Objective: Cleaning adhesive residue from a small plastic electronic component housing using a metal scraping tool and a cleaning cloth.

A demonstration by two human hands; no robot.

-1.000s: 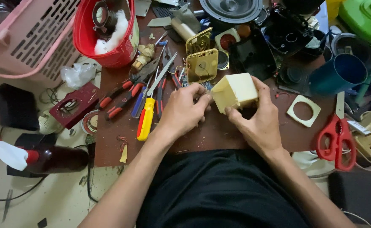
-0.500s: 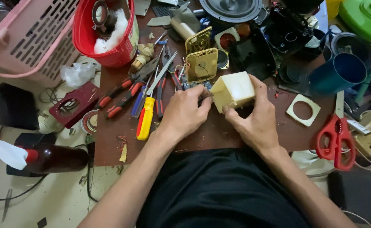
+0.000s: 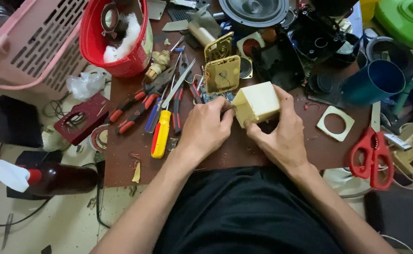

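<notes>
While the right hand (image 3: 281,136) cups a cream plastic box (image 3: 257,102) from beneath and behind, fingers wrapped around its far side, the left hand (image 3: 205,128) closes its fingertips on the box's near left corner, so the piece sits steadied between both palms just above the brown tabletop (image 3: 225,155). That two-sided grasp likely keeps the smooth, hard-edged housing from twisting. Just left of the left hand lies a screwdriver (image 3: 161,134) with a glossy yellow-and-red handle, beside red-handled pliers (image 3: 133,110). Right of the right hand rests a flat cream square plate (image 3: 335,123) with a round hole, and farther right, red scissors (image 3: 372,155).
</notes>
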